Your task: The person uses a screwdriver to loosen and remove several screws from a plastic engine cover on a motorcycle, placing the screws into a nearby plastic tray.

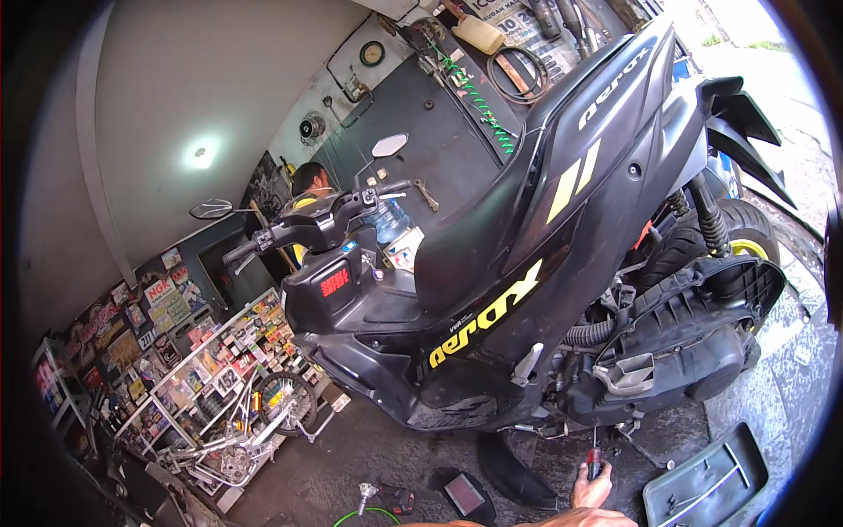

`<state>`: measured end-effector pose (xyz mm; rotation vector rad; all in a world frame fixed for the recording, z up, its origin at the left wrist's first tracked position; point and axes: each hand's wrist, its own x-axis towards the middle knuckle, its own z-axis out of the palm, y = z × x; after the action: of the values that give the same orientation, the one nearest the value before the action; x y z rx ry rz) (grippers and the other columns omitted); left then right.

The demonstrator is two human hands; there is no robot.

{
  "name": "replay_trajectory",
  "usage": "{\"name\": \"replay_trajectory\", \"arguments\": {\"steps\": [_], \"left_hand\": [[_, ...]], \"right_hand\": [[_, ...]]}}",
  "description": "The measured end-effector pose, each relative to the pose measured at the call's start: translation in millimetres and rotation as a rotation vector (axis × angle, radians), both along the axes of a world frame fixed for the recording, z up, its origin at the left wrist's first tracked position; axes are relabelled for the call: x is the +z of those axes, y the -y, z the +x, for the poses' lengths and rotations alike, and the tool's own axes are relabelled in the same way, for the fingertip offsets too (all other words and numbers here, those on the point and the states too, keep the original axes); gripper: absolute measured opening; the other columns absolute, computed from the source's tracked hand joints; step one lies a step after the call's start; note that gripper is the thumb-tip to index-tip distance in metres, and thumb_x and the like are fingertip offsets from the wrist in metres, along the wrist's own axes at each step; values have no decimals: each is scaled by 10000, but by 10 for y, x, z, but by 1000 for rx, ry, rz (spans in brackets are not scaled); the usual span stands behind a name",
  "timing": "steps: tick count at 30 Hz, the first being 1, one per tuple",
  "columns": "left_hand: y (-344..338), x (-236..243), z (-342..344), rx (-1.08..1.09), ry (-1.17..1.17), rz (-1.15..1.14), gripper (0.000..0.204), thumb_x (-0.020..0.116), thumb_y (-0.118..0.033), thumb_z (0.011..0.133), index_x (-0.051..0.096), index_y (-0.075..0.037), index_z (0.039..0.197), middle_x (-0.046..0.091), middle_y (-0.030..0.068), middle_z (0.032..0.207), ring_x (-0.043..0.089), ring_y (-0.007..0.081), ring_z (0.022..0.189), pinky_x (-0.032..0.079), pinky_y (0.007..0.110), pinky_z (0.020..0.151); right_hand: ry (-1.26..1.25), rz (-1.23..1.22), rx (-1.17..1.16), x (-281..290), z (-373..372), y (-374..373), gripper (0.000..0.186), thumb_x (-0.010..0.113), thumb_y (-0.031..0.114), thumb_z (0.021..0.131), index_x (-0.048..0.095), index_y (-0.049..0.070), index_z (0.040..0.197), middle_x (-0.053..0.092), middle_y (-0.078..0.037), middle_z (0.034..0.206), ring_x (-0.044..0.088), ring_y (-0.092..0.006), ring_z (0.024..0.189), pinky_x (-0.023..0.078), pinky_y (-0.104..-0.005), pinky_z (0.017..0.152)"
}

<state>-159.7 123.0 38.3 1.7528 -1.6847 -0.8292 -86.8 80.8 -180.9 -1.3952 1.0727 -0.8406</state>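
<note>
Right hand point(590, 488) sits at bottom edge of frame, clenched round a screwdriver point(594, 458) w/ red-and-black handle, shaft pointing up toward underside of the scooter engine casing point(667, 347). Forearm runs along the lower edge beside it. Left hand isn't in view, so can't tell its state.

Screwdriver tip ends just below the black scooter point(527, 255), near the engine area; whether it touches a screw is hard to tell, prob. too small to see. Scooter is black w/ yellow lettering and stripes, tilted in the fisheye view, rear wheel point(742, 233) w/ yellow rim at right, handlebars point(325, 220) and mirrors at left.

On the wet concrete floor point(386, 457): dark plastic tray point(707, 483) to the right of the hand, small red-faced rectangular part point(464, 494) on a black panel to its left, and an air tool point(373, 496) w/ green hose further left.

Glass display case point(219, 360) full of coloured parts boxes stands at lower left, w/ a spoked wheel point(285, 402) leaning near it. Another person point(309, 180) is behind the handlebars, by the dark wall w/ hanging tools.
</note>
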Motion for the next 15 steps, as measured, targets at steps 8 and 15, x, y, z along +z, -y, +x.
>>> {"name": "replay_trajectory", "arguments": {"steps": [8, 15], "left_hand": [[73, 73, 19, 41, -31, 120, 374, 730, -248, 878, 653, -8, 1153, 691, 137, 944, 682, 232, 807, 555, 353, 728], [69, -17, 55, 40, -53, 120, 383, 725, -263, 879, 651, -6, 1152, 694, 133, 951, 680, 244, 825, 551, 366, 729]], "right_hand": [[889, 1536, 320, -202, 0, 317, 459, 612, 536, 916, 625, 80, 958, 505, -8, 567, 356, -103, 374, 275, -275, 357], [82, -40, -16, -37, -2, 100, 417, 787, 166, 792, 599, 42, 1143, 664, -143, 800, 648, -327, 773, 498, -447, 777]]}}
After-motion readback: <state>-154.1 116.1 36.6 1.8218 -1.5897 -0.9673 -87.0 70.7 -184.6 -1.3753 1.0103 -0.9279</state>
